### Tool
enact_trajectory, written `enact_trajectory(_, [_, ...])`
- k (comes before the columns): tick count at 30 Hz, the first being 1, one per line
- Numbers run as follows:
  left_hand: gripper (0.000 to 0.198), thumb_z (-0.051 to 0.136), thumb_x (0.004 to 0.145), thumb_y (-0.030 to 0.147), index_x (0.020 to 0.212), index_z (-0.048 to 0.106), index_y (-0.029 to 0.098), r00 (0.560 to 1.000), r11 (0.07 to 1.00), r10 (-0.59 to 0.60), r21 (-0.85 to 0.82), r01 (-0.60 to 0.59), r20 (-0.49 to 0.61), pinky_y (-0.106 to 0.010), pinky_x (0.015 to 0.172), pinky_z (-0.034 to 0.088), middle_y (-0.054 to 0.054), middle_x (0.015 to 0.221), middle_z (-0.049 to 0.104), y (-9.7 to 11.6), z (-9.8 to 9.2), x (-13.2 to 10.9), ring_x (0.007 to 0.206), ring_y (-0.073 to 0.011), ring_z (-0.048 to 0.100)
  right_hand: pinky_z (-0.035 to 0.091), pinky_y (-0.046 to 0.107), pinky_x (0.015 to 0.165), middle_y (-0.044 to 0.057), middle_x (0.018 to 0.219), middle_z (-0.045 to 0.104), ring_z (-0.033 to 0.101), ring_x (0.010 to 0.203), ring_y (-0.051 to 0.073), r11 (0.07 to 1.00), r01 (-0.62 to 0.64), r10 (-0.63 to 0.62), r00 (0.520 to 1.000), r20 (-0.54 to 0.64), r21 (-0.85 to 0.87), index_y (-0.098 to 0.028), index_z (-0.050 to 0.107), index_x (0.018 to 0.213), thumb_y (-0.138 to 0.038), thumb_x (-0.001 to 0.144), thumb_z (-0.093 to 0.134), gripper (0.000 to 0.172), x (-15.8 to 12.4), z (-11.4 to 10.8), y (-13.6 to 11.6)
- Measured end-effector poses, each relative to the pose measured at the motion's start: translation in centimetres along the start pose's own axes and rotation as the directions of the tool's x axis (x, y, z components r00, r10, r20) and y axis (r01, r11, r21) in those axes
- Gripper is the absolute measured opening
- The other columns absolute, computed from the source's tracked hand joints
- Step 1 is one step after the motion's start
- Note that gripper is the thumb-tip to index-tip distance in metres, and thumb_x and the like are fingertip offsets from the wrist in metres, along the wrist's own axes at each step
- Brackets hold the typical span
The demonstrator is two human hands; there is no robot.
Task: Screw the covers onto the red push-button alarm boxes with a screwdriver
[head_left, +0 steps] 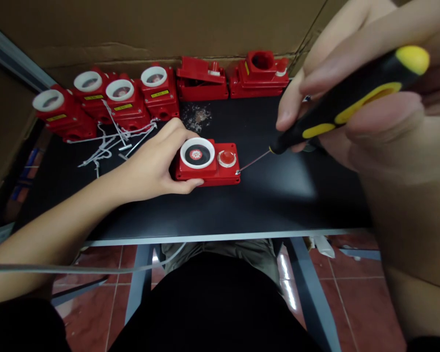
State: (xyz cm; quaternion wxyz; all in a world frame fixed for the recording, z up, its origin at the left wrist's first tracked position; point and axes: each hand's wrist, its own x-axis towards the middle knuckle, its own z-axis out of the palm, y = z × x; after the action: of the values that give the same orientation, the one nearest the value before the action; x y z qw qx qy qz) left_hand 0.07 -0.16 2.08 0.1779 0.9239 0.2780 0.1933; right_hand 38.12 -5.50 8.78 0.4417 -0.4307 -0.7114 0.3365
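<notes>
From the head view, I see the left hand curved half open around the left end of a red unit, thumb along its near side and fingers over the far side, pressing it to the black tabletop. The unit lies near the middle of the table, with a white ring around a dark disc and, beside that, a red dome.

The right hand is closed about the black and yellow handle of a screwdriver, which slants down to the unit's near right corner. Its tip meets a small silvery bit there (a screw, perhaps; it is too small to be sure).

Behind, to the left, stand four more ringed units with yellow labels, pale cords tangled before them. Pale crumbs are scattered beyond the left hand. Along the cardboard sit a unit with a tilted cover and another with a round dark opening.
</notes>
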Motion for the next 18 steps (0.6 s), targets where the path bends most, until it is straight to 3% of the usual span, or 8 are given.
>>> enact_trajectory(4, [0.055, 0.083, 0.114, 0.065, 0.158, 0.071, 0.033, 1.0, 1.0, 0.008, -0.005, -0.008, -0.009, -0.064, 0.113, 0.076, -0.015, 0.146, 0.074, 0.0, 0.0, 0.0, 0.125, -0.0418, 0.08, 0.085, 0.047, 0.096, 0.002, 0.134, 0.09, 0.093, 0.133, 0.035, 0.985, 0.127, -0.132, 0.991, -0.034, -0.114, -0.046, 0.085, 0.14, -0.097, 0.093, 0.101, 0.072, 0.3, 0.9, -1.4])
enact_trajectory(7, [0.056, 0.085, 0.113, 0.065, 0.158, 0.071, 0.034, 1.0, 1.0, 0.006, -0.004, -0.006, -0.01, -0.064, 0.112, 0.076, -0.015, 0.145, 0.074, -0.1, 0.0, 0.1, 0.124, -0.042, 0.08, 0.082, 0.049, 0.1, 0.0, 0.128, 0.091, 0.091, 0.123, 0.029, 0.986, 0.167, -0.165, 0.983, -0.08, 0.016, -0.042, 0.083, 0.115, -0.09, 0.109, 0.09, 0.048, 0.7, 2.1, -1.9])
enact_trajectory(10, [0.057, 0.086, 0.112, 0.063, 0.159, 0.071, 0.036, 1.0, 1.0, -0.004, 0.005, 0.004, -0.005, -0.067, 0.112, 0.076, -0.015, 0.145, 0.074, -0.1, -0.1, 0.0, 0.124, -0.0427, 0.079, 0.079, 0.053, 0.094, 0.0, 0.112, 0.088, 0.09, 0.107, 0.027, 0.988, 0.139, -0.131, 0.985, -0.108, 0.067, -0.039, 0.068, 0.091, -0.088, 0.122, 0.066, 0.058, 1.2, 2.9, -2.3])
enact_trajectory(13, [0.057, 0.088, 0.111, 0.061, 0.16, 0.07, 0.037, 1.0, 1.0, -0.007, 0.01, 0.007, -0.002, -0.068, 0.113, 0.076, -0.015, 0.145, 0.074, -0.1, -0.1, 0.0, 0.124, -0.043, 0.079, 0.075, 0.056, 0.097, 0.001, 0.1, 0.082, 0.084, 0.096, 0.025, 0.994, 0.111, -0.11, 0.993, -0.044, 0.021, -0.036, 0.061, 0.077, -0.093, 0.123, 0.053, 0.074, 1.4, 2.9, -2.2])
enact_trajectory(15, [0.057, 0.089, 0.111, 0.06, 0.161, 0.07, 0.037, 1.0, 1.0, -0.002, 0.009, 0.002, -0.001, -0.068, 0.112, 0.076, -0.015, 0.145, 0.074, -0.1, -0.1, -0.1, 0.124, -0.0429, 0.079, 0.075, 0.061, 0.108, 0.004, 0.106, 0.08, 0.081, 0.1, 0.028, 0.989, 0.145, -0.145, 0.989, -0.02, -0.002, -0.036, 0.067, 0.077, -0.099, 0.121, 0.048, 0.08, 1.2, 2.6, -1.7])
enact_trajectory(18, [0.058, 0.088, 0.112, 0.061, 0.162, 0.071, 0.036, 1.0, 1.0, 0.011, 0.01, -0.011, -0.01, -0.067, 0.11, 0.076, -0.015, 0.144, 0.074, -0.2, -0.1, -0.1, 0.122, -0.0429, 0.078, 0.073, 0.063, 0.126, 0.006, 0.12, 0.08, 0.079, 0.114, 0.031, 0.975, 0.204, -0.206, 0.978, -0.018, -0.086, -0.04, 0.091, 0.101, -0.098, 0.119, 0.059, 0.069, 0.3, 2.1, -0.4])
